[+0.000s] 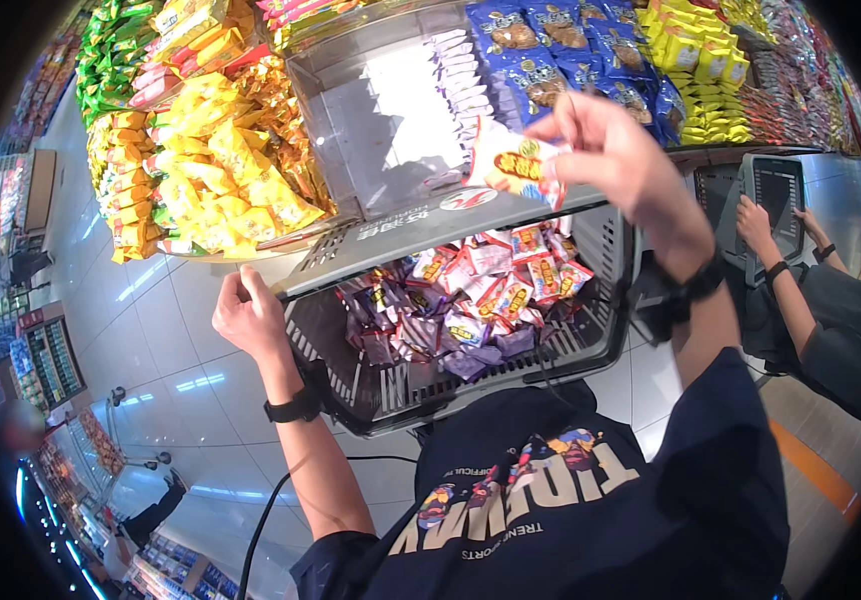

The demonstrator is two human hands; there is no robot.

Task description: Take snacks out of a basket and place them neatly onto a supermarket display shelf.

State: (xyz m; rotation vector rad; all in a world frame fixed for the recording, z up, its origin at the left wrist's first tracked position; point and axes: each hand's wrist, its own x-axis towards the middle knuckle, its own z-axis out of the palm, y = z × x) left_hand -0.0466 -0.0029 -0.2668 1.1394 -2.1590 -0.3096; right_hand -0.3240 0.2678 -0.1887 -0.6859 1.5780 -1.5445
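My right hand [603, 146] holds a small white snack packet [516, 165] with red and yellow print by its edge, above the far rim of a dark plastic shopping basket [400, 390]. Many small wrapped snacks [505, 281], white-and-red and purple, lie in the basket. My left hand [249, 311] is at the basket's left corner with its fingers curled; whether it grips the rim I cannot tell. Beyond the basket is a display compartment [355, 135] with a white bottom and a row of pale purple packets [462, 82] along its right side.
Yellow snack packets [228, 165] fill the bin at left, and blue bags [550, 45] and yellow bags [700, 60] lie at right. A co-worker's hands [757, 225] hold another basket [775, 195] at far right. A cable [269, 502] hangs at lower left; another person and a cart are farther left.
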